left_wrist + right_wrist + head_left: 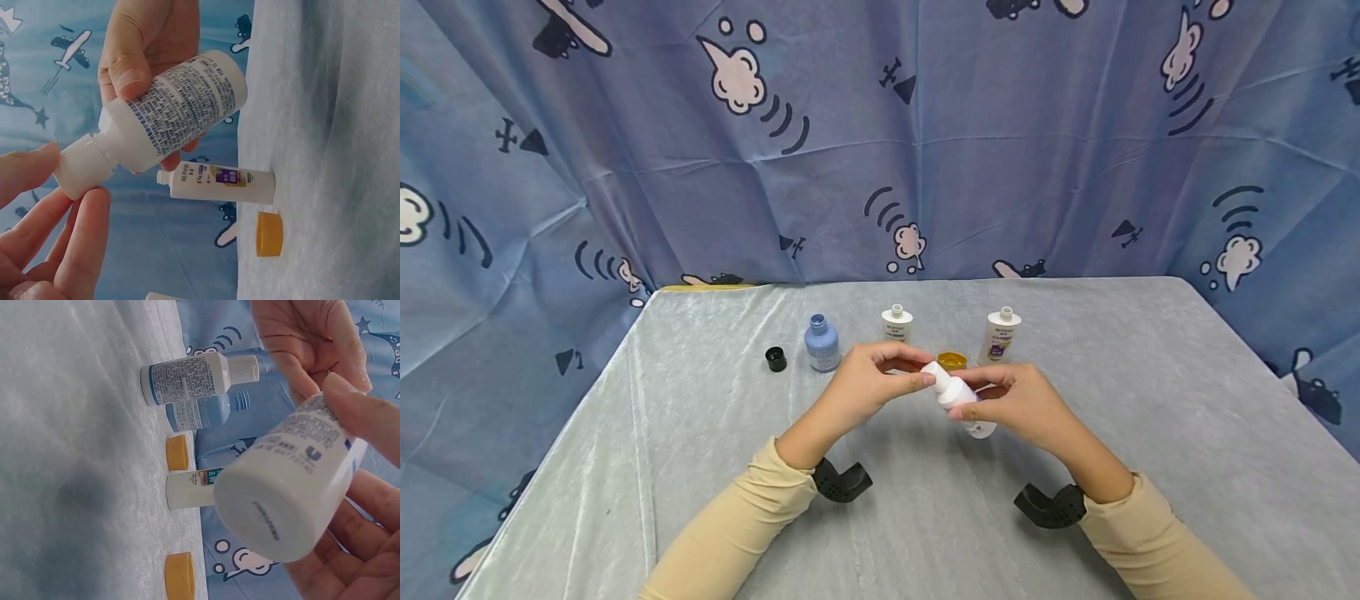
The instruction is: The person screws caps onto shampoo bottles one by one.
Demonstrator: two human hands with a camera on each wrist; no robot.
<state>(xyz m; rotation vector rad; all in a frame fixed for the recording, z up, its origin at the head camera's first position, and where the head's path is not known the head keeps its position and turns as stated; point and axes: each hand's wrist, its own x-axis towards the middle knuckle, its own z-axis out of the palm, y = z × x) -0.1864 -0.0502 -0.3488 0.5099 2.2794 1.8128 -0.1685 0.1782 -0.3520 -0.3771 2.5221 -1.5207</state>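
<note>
My left hand (880, 375) pinches the white cap (84, 167) of a small white bottle (181, 103) between thumb and fingers. Around the bottle's body curl the fingers of my right hand (1018, 404), which holds it tilted above the table. The cap sits at the bottle's neck; whether it is tight, I cannot tell. Printed text covers the side facing the left wrist camera, and the base (265, 519) faces the right wrist camera. Just beyond my hands stand an uncapped white bottle (1000, 333) with a purple label and a yellow cap (952, 361).
Farther left are a blue bottle (822, 346) without a cap and a black cap (776, 359). Another uncapped white bottle (897, 323) stands behind my left hand. A white-capped bottle (187, 380) and a second yellow cap (177, 453) show in the right wrist view.
</note>
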